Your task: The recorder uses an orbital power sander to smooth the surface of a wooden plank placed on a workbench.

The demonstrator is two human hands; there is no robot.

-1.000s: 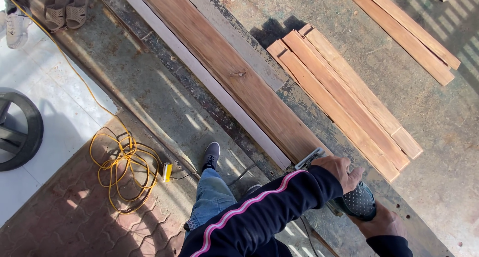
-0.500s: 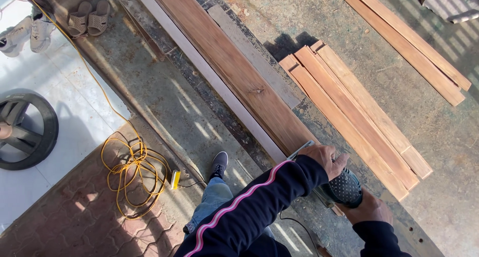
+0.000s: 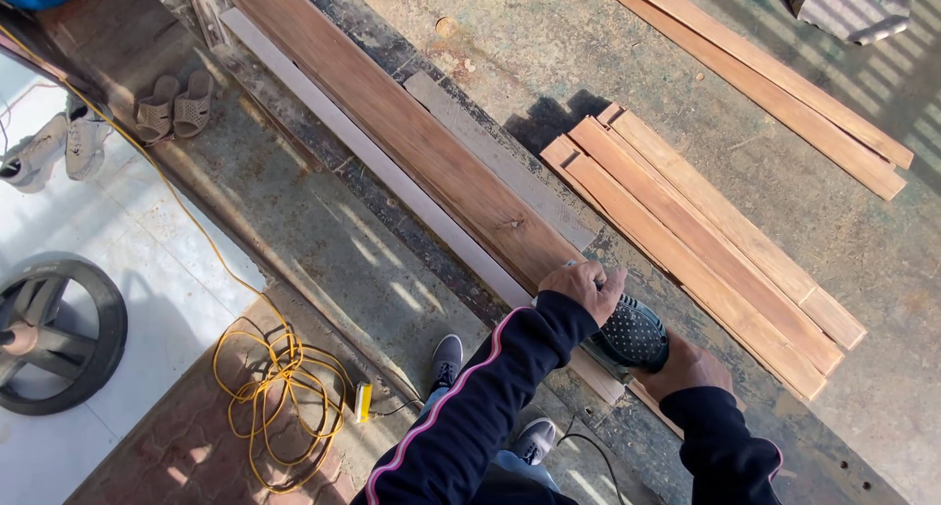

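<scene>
Lower centre of the frame — left hand (image 3: 582,285) and right hand (image 3: 690,369) both clasp a sander (image 3: 632,334) on the long plank (image 3: 412,142).

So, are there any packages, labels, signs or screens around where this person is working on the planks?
None that I can see: no packages, signs or screens. The nearest thing is a small yellow plug block at the end of the yellow cable, on the floor by the person's shoe; any label on it is too small to tell.
</scene>
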